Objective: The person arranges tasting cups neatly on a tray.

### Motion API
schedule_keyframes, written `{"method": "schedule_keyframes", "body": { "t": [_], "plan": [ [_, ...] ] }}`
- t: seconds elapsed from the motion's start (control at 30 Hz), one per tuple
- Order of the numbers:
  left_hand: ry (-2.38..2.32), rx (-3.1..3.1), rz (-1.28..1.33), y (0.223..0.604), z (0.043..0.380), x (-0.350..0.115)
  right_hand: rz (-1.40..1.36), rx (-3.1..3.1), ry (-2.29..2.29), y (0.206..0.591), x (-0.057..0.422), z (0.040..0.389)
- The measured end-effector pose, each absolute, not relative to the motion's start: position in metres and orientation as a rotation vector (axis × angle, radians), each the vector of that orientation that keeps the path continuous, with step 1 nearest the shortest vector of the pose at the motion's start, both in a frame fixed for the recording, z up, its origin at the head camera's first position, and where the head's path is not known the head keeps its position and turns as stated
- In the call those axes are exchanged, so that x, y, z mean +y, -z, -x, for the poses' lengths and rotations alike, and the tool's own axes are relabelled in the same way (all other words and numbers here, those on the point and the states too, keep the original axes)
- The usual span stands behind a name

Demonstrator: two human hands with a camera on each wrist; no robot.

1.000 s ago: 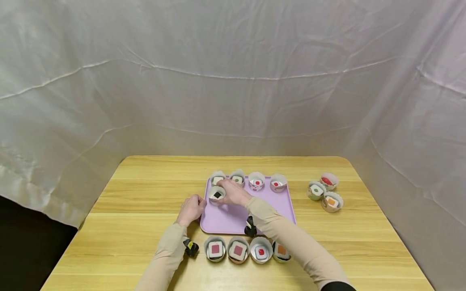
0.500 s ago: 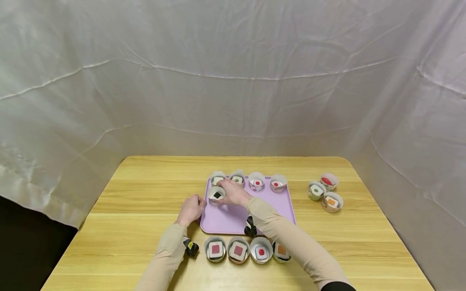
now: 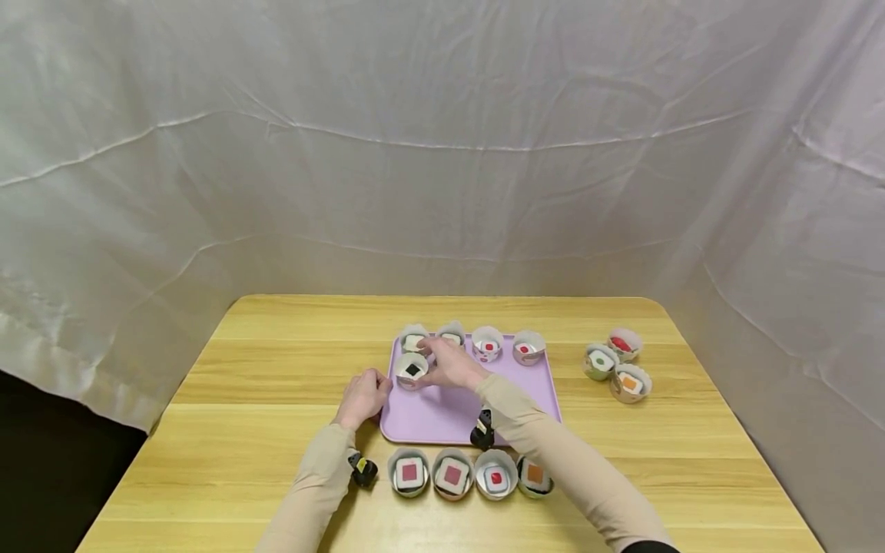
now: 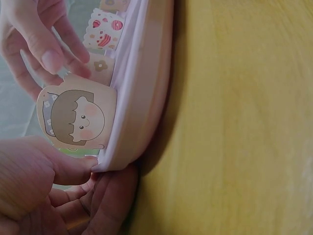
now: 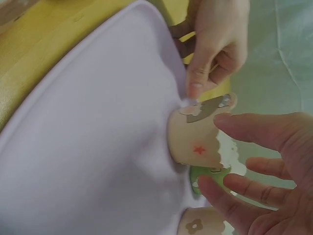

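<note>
In the head view my left hand (image 3: 362, 398) grips the left rim of a purple tray (image 3: 435, 418); the left wrist view shows thumb and fingers pinching that rim. My right hand (image 3: 451, 365) is over the tray, just right of a paper baking cup (image 5: 195, 139) holding a white sushi piece with a black square (image 3: 412, 370). Its fingers are spread in the right wrist view, with the thumb right at the cup's rim. That cup stands upright near the left rim, a cartoon face printed on its wall (image 4: 80, 117). Behind it, several filled cups line the tray's far edge.
Along the tray's near side stands a row of filled cups, including one with a pink square (image 3: 409, 474) and one with a red centre (image 3: 495, 479). Three more cups cluster on the table at right, one orange-topped (image 3: 630, 384). Pale cloth (image 3: 442, 192) hangs behind.
My right hand has drawn slightly to the right and its fingers have spread from the black-square cup, which stays in place. The left hand has not moved.
</note>
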State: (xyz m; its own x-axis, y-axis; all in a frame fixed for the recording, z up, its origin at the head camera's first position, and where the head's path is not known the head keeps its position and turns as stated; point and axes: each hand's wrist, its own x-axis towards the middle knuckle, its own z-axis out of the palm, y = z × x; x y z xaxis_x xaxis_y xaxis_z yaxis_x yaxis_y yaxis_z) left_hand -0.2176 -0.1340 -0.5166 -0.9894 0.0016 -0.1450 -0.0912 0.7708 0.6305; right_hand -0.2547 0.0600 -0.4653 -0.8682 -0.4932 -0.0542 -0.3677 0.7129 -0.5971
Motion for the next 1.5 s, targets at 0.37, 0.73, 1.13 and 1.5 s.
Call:
{"method": "schedule_keyframes", "body": {
  "t": [0.37, 0.73, 1.13, 1.5],
  "plan": [
    [-1.020, 2.842, 0.053, 0.517, 0.218, -0.134, 0.632, 2.642, 1.056, 0.455, 0.085, 0.250],
    [-1.025, 2.844, 0.049, 0.517, 0.218, -0.135, 0.656, 2.606, 1.232, 0.447, 0.114, 0.245],
    [-1.030, 2.827, 0.049, 0.517, 0.217, -0.135, 0.567, 2.635, 1.323, 0.438, 0.144, 0.238],
    [-1.036, 2.812, 0.054, 0.517, 0.217, -0.135, 0.480, 2.846, 1.214, 0.428, 0.197, 0.232]
  ]
}}
